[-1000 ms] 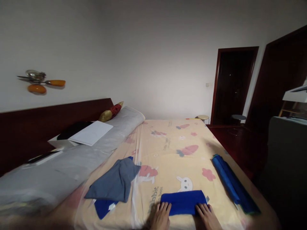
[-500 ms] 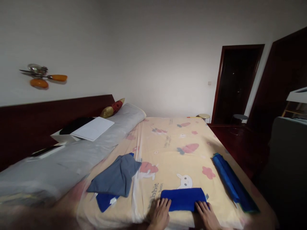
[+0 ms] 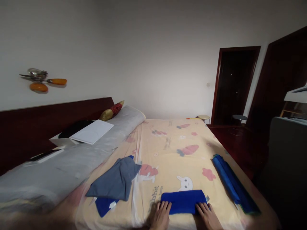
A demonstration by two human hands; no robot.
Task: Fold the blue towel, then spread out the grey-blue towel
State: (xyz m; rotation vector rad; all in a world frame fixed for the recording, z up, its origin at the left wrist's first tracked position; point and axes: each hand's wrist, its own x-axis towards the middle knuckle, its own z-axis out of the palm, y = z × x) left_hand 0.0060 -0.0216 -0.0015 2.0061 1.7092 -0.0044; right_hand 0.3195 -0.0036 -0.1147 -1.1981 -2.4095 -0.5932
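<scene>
Nearest the camera, the left hand (image 3: pixel 161 217) lies flat, fingers spread, on the left end of the folded blue towel (image 3: pixel 183 202). The right hand (image 3: pixel 208 216) lies flat on its right end; neither hand grips. The towel sits close to the near edge of the bed (image 3: pixel 168 150), under a printed rabbit on the sheet.

Left of it, with bare sheet between, a grey cloth (image 3: pixel 114 182) lies over a smaller blue cloth (image 3: pixel 103 204).

To the right, a rolled blue towel (image 3: pixel 233 183) runs along the right bed edge, well apart from the hands.

Beyond, the middle of the sheet is bare up to the far edge. A grey bolster (image 3: pixel 79 159) lines the left side, with a white sheet of paper (image 3: pixel 92 131) on it. Far right stands a dark doorway (image 3: pixel 231 84).
</scene>
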